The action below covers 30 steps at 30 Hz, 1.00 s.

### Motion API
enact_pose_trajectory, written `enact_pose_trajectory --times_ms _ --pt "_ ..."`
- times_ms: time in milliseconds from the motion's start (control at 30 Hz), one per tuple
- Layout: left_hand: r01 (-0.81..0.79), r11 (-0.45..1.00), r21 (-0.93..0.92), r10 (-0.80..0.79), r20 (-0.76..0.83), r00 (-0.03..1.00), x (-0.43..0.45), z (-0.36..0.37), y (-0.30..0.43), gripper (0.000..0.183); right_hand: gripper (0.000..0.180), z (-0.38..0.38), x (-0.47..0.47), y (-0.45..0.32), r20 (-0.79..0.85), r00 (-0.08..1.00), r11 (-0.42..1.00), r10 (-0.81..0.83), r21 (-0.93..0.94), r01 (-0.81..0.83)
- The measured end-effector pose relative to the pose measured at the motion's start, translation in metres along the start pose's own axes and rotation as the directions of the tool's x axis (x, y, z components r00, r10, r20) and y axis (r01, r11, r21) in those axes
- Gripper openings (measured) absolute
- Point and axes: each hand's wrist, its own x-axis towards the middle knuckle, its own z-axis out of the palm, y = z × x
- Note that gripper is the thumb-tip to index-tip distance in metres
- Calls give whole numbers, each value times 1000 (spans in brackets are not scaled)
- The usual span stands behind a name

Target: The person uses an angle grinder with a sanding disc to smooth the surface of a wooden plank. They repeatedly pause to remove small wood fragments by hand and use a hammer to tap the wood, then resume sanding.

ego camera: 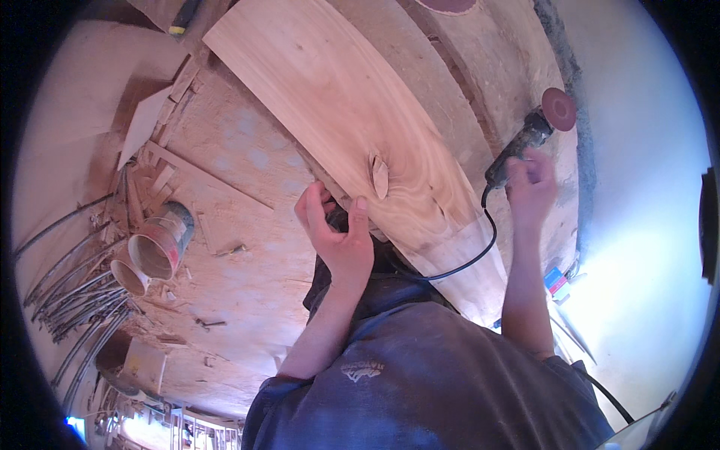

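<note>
A long pale wooden board [337, 101] with wavy grain and a knot lies diagonally before me. My left hand [340, 233] is at its left edge, fingers curled apart, with the thumb by the board; no object shows between them. My right hand [530, 177] is beside the rear body of an angle grinder [520, 149], which carries a reddish round sanding disc [558, 109]. The hand is slightly blurred, and whether its fingers grip the grinder I cannot tell. The grinder's black cord [491, 230] loops across the board's near end.
Two buckets [154, 247] stand on the dusty floor at left, near a bundle of bent rods [84, 304] and wood scraps [163, 174]. A small tool [233, 250] lies on the floor. Another reddish disc [447, 4] shows at the top edge.
</note>
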Motion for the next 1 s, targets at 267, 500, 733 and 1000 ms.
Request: enact_pose_trajectory --times_ms 267,500,733,1000 --pt "401 857 -323 -341 226 912 8 2 10 63 41 89 -105 -104 432 847 909 -311 -124 397" --pt "379 896 -231 -331 221 917 12 -2 10 63 40 104 -108 -101 437 844 887 -310 -187 422" --pt "350 908 -229 -303 217 928 13 -3 9 63 36 105 -109 -98 397 858 906 -324 -131 403" --pt "336 917 -216 -292 211 933 14 -3 10 60 33 106 -113 -96 369 875 913 -313 -138 384"
